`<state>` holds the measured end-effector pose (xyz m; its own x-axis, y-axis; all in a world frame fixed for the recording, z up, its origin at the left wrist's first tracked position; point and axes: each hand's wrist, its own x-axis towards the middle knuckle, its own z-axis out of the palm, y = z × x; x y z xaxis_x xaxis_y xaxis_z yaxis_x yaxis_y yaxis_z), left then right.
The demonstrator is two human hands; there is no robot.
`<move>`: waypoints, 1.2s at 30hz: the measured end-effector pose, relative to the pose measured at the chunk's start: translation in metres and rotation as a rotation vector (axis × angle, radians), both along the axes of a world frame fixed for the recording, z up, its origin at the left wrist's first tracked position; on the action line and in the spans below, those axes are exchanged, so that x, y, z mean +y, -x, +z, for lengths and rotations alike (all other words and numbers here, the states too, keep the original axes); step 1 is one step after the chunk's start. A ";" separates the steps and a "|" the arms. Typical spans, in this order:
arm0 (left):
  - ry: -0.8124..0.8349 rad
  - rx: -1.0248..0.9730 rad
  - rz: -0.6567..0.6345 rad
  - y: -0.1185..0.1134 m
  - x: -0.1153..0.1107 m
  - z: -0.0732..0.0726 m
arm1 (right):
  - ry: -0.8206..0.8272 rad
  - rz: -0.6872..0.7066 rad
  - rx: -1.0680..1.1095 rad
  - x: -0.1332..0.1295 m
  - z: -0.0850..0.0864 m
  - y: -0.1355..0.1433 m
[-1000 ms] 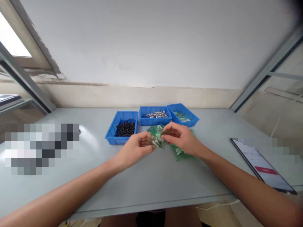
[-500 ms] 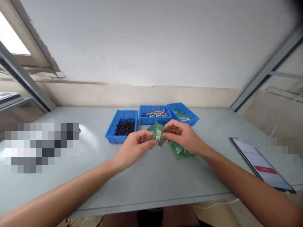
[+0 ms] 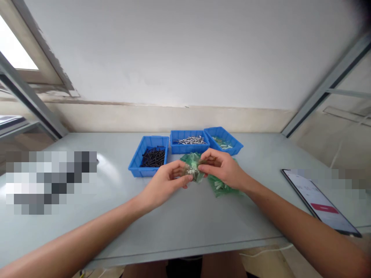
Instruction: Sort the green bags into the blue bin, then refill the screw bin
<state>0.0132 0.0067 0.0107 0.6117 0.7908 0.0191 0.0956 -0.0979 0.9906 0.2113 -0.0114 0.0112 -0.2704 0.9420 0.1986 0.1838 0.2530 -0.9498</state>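
Note:
Between my hands is a small clear green plastic bag [image 3: 194, 166] with pale and metallic pieces inside. My left hand [image 3: 169, 178] pinches its left side between thumb and fingers. Closed on the upper right edge of the same bag is my right hand [image 3: 222, 166]. A second green bag [image 3: 222, 186] with pale pieces in it lies on the table under my right hand and wrist, which partly hide it.
Three blue trays stand behind: one with black screws [image 3: 133, 170], one with silver screws or nails [image 3: 189, 148], one with pale green pieces [image 3: 236, 150]. A tablet [image 3: 321, 200] lies right on the grey table [image 3: 185, 224]. A blurred patch covers the left.
The fingers of my left hand have shifted slightly on the bag, and its lower left part has turned a little. The view has moved very slightly.

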 end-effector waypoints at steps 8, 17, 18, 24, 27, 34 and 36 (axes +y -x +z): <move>-0.006 0.042 0.050 0.002 0.000 -0.003 | 0.016 0.044 -0.014 -0.001 -0.002 0.000; -0.032 0.081 0.029 0.003 -0.002 0.001 | 0.040 0.139 -0.002 -0.004 0.002 -0.001; -0.030 0.086 0.025 0.003 -0.002 0.001 | 0.043 0.153 -0.005 -0.004 0.002 -0.001; -0.067 0.141 0.010 0.003 -0.004 -0.001 | 0.023 0.124 -0.042 -0.003 0.002 0.000; -0.085 0.157 0.015 0.002 -0.004 -0.001 | 0.019 0.091 -0.088 -0.004 0.003 0.001; -0.083 0.181 0.001 0.001 -0.004 -0.001 | 0.014 0.044 -0.108 -0.005 0.005 0.001; -0.082 0.169 -0.010 0.001 -0.004 0.000 | 0.011 0.039 -0.117 -0.004 0.006 0.001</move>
